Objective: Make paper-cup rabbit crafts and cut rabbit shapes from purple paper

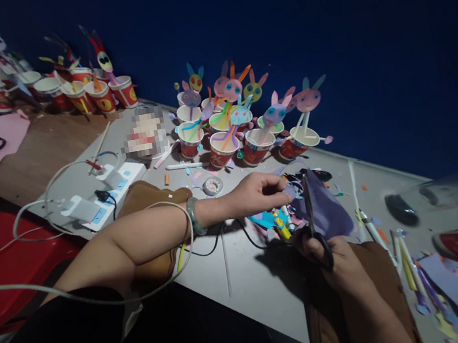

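My left hand [257, 193], with a bangle on its wrist, pinches a small light-purple paper piece [289, 193] between thumb and fingertips. Across from it, my right hand [335, 256] grips a pair of scissors [309, 204] by the dark handles, blades pointing up and away from me. A larger purple paper sheet [328, 210] is right behind the blades; I cannot tell whether they touch it. Beneath my hands lie a cyan paper scrap [264, 221], a yellow marker [282, 226] and several coloured offcuts.
Several red paper cups [224, 154] with paper rabbit figures stand at the table's far edge. A tape roll [212, 185] lies nearer. On the left are a white power strip [133, 179], cables and a red stool [6, 264]. Pens and paper scraps [443, 281] crowd the right.
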### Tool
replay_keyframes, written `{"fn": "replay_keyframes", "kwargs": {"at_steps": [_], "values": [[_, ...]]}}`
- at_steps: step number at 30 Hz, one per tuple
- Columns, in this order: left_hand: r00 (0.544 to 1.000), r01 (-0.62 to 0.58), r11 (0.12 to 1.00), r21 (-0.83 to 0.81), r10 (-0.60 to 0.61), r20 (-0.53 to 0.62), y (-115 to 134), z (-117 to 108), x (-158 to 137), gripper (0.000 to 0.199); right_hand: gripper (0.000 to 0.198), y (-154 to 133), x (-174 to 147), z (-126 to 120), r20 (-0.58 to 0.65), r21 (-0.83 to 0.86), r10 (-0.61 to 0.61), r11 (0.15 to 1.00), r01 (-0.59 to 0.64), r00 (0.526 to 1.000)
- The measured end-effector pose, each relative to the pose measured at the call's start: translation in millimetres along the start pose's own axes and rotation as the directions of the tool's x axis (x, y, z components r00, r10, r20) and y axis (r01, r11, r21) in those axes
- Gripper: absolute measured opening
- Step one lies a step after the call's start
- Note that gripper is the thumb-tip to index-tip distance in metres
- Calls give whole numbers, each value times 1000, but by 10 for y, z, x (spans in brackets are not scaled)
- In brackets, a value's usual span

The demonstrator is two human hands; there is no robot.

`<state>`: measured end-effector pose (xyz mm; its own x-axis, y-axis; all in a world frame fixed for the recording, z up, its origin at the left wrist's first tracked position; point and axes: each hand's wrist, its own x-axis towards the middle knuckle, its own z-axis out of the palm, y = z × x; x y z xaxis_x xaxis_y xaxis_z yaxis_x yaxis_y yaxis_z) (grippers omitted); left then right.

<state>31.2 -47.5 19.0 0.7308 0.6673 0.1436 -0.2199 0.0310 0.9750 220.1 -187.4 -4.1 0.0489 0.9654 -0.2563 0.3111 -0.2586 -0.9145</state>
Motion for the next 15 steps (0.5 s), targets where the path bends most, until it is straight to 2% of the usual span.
{"fn": "replay_keyframes", "kwargs": {"at_steps": [3, 6, 8, 10, 12, 15], "values": [[999, 28, 1000, 10, -28, -23, -33, -5, 8, 25, 55, -26, 17, 30, -96, 175, -53, 982, 69, 994], [998, 44, 999, 1, -44, -49, -70, -16, 24, 23, 52, -131, 35, 65, -179, 355, -52, 928, 113, 983], [996, 52, 999, -4, -52, -70, -87, -26, 36, 22, 53, -209, 33, 70, -143, 475, -14, 876, 81, 990], [995, 48, 999, 1, -48, -92, -98, -37, 48, 24, 55, -269, 23, 59, -48, 580, 37, 815, -2, 998], [993, 45, 999, 12, -43, -110, -105, -46, 57, 27, 55, -305, 12, 44, 32, 636, 77, 768, -79, 997], [990, 73, 997, 18, -70, -123, -105, -50, 64, 32, 53, -326, 2, 39, 64, 656, 119, 743, -132, 991]]}}
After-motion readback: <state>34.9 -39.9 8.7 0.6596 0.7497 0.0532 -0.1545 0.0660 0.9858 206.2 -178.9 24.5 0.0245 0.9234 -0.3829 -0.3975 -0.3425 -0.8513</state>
